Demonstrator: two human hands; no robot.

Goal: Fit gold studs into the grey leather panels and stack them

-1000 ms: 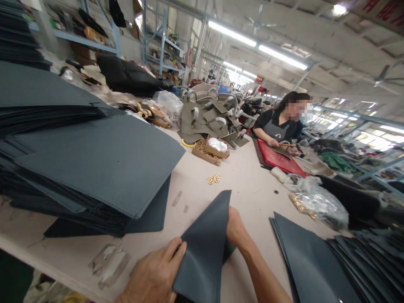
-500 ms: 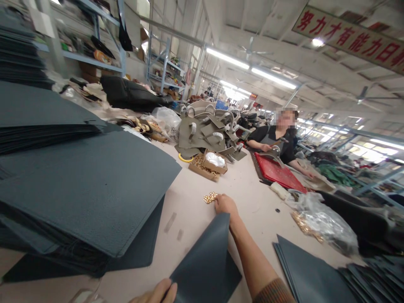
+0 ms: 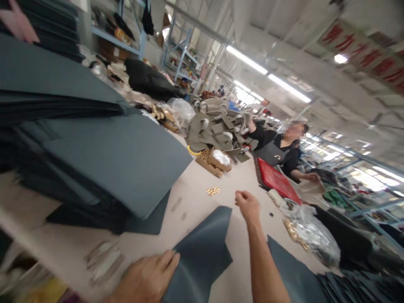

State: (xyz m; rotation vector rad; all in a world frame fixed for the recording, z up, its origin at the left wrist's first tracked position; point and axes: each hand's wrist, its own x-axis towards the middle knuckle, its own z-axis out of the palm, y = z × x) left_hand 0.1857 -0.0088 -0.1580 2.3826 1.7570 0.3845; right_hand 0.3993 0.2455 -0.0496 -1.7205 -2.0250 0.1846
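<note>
My left hand (image 3: 153,269) grips the near left edge of a dark blue-green leather panel (image 3: 202,248), thumb and fingers closed on it. The panel bends upward, its far corner raised off the table. To its right, my right hand (image 3: 249,206) hovers over the table with its fingers pinched together. Whatever is between those fingertips is too small or hidden to make out. A small heap of gold-coloured metal pieces (image 3: 213,191) lies on the table just left of that hand.
Stacked blue-green panels (image 3: 126,160) fill the left side; more panels (image 3: 293,269) lie at lower right. Beyond are a cardboard box (image 3: 208,168) of gold pieces, grey-brown bag parts (image 3: 205,126), a red board (image 3: 277,181) and a plastic bag (image 3: 318,231). A co-worker (image 3: 280,151) sits opposite.
My right hand has left the heap of gold pieces and moved right and nearer, fingers pinched. My left hand still holds the panel. The co-worker's arm has risen toward the bag parts. The view has shifted.
</note>
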